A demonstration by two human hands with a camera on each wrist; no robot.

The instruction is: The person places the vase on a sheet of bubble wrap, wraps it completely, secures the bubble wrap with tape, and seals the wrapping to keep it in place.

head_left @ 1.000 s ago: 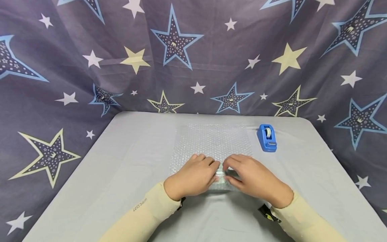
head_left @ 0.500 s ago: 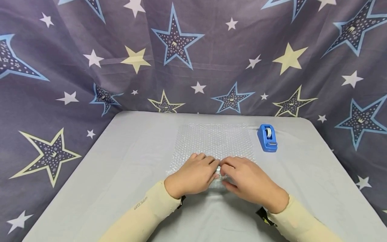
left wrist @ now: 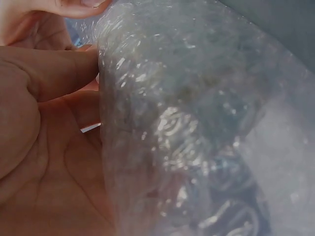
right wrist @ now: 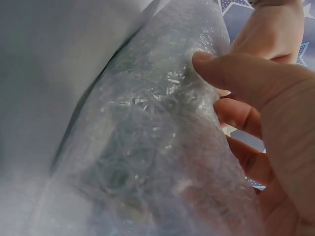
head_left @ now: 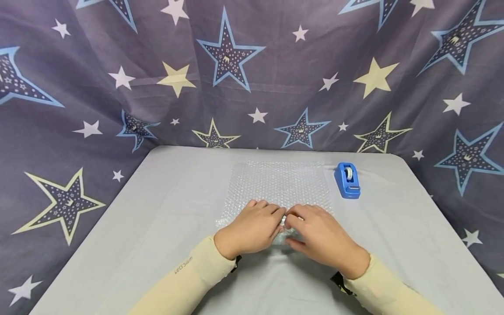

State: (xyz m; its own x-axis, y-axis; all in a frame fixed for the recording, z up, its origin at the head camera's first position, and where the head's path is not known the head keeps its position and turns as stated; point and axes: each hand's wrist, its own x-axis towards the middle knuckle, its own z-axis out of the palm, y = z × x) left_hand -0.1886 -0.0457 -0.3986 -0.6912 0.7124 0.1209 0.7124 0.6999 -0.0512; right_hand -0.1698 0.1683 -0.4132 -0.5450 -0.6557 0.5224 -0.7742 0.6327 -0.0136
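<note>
A clear bubble wrap sheet point(head_left: 277, 183) lies flat across the middle of the table, its near end rolled into a bundle under both hands. Something pale greenish shows through the layers of the rolled wrap point(left wrist: 192, 118) in the left wrist view; its kind is hidden. My left hand point(head_left: 253, 227) grips the left part of the roll, fingers bent over the far side and thumb on the near side. Close beside it, my right hand point(head_left: 320, 236) holds the right part with curved fingers, and in the right wrist view its thumb point(right wrist: 231, 71) presses on the wrap.
A blue tape dispenser point(head_left: 348, 180) with a roll of tape stands right of the sheet's far part. The table point(head_left: 165, 205) has a light grey cover. Behind it hangs a dark star-patterned curtain point(head_left: 260, 52).
My right hand has shifted slightly left and toward the body, closer to the left hand, with its thumb lower on the roll. The left hand has stayed nearly still.
</note>
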